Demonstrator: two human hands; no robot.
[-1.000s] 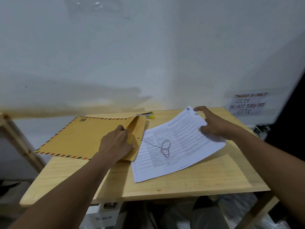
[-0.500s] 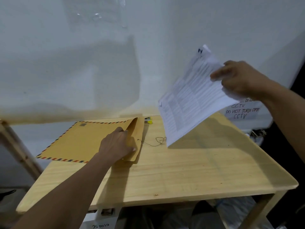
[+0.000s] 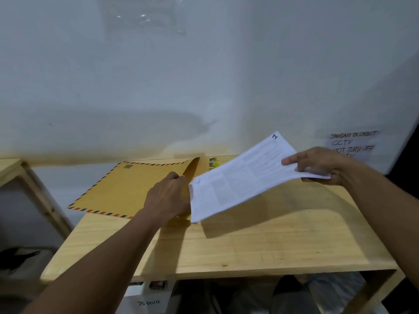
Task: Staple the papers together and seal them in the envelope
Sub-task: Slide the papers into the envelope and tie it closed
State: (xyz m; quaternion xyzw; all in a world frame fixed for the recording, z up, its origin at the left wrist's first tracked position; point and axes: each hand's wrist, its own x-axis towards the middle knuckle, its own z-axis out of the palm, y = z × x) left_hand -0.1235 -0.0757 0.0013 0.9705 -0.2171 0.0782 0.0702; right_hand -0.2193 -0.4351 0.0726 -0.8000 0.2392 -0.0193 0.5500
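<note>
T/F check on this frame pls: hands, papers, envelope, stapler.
1. The right hand holds the papers above the table. True.
2. The left hand rests on the envelope. True.
3. The papers are fully inside the envelope. False: they are outside, with their leading edge by its open end.
4. The stapler lies at the table's near edge. False: the stapler lies at the far edge, by the wall.

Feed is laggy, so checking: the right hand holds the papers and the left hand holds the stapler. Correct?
No. The head view shows the left hand holding the envelope at its open end, not the stapler. The right hand does hold the papers.
</note>
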